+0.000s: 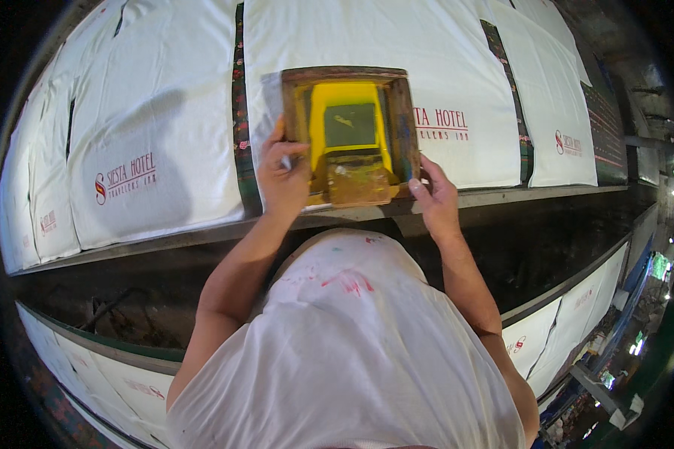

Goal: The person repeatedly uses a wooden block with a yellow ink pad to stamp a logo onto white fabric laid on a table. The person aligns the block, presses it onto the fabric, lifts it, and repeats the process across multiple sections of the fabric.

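Note:
A square wooden screen-printing frame (346,73) with bright yellow ink and a darker rectangle of mesh sits over a white cloth panel. A flat, yellow-stained brown piece (358,187) lies across its front part. My left hand (284,176) is closed on the frame's left side, with a small pale object among the fingers that I cannot make out clearly. My right hand (435,193) grips the frame's lower right corner, thumb on the front and fingers round the side.
White cloth panels (150,75) with red printing cover the long board, whose metal edge (486,193) runs across before me. A second row of panels (105,367) lies behind me, beyond a dark gap. Metal bars and clutter (606,389) are at the right.

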The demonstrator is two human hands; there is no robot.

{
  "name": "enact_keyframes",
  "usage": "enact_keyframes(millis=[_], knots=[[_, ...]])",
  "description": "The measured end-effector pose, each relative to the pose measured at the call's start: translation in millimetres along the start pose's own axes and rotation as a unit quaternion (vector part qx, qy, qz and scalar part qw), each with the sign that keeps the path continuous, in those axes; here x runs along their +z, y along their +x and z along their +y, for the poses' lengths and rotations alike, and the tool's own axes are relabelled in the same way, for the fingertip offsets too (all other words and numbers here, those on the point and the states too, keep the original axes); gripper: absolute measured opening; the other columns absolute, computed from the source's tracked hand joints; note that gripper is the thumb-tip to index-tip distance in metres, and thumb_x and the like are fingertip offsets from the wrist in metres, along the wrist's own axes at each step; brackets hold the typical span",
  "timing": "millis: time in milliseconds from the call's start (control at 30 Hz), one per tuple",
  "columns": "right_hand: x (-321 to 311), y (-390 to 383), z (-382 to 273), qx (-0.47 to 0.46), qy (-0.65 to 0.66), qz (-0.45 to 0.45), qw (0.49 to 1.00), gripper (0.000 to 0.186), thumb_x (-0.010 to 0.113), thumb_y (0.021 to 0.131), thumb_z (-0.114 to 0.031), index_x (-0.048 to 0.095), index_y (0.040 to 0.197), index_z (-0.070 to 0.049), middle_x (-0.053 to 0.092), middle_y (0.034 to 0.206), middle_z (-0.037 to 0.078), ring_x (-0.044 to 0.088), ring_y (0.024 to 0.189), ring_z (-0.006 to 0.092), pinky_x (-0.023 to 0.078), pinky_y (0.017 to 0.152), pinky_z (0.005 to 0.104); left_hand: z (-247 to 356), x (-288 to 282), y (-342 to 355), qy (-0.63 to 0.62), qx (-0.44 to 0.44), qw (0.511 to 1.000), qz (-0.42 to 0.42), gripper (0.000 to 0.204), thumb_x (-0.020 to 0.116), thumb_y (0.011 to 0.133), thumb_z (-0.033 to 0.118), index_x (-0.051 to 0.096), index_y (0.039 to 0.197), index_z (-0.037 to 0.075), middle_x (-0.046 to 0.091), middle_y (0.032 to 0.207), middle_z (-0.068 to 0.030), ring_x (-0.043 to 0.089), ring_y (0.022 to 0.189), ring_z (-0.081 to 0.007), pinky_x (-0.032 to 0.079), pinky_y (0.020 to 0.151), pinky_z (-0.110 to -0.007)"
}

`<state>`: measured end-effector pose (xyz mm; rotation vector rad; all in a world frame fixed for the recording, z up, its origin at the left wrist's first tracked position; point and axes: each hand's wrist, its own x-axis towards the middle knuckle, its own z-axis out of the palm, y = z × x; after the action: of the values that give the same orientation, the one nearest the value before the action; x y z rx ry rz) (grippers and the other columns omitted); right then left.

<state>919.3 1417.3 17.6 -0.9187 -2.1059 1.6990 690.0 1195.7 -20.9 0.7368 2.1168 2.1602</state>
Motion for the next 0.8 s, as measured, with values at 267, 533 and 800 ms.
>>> enact_keyframes(millis=[267, 533, 800], knots=[[-24, 5, 11, 0.033, -0.018, 0.045, 0.998, 0.052, 0.072, 0.107, -0.009, 0.058, 0.156, 0.001, 0.070, 0.142, 0.012, 0.067, 0.129, 0.0196, 0.055, 0.109, 0.0357, -1, 39, -5, 0.036, -0.048, 0.998, -0.022, 0.026, 0.071, 0.086, -0.015, 0.077, 0.100, 0.006, 0.059, 0.163, -0.0227, 0.065, 0.134, -0.0277, 0.054, 0.106, -0.037], [-31, 13, 17, -0.020, -0.092, 0.007, 0.996, 0.048, 0.063, 0.108, 0.000, 0.059, 0.156, 0.003, 0.070, 0.146, 0.014, 0.062, 0.136, 0.0224, 0.045, 0.120, 0.0357, -3, 40, -4, -0.040, -0.061, 0.997, -0.006, 0.026, 0.070, 0.083, -0.017, 0.074, 0.097, 0.004, 0.060, 0.164, -0.0219, 0.065, 0.136, -0.0242, 0.052, 0.110, -0.035], [-38, 16, 14, -0.017, -0.090, -0.014, 0.996, 0.049, 0.063, 0.108, 0.002, 0.058, 0.157, 0.003, 0.068, 0.149, 0.015, 0.061, 0.140, 0.0230, 0.043, 0.122, 0.0358, 5, 41, -2, -0.008, -0.094, 0.996, -0.005, 0.021, 0.071, 0.083, -0.016, 0.073, 0.092, 0.003, 0.060, 0.163, -0.0233, 0.065, 0.139, -0.0245, 0.050, 0.112, -0.035]])
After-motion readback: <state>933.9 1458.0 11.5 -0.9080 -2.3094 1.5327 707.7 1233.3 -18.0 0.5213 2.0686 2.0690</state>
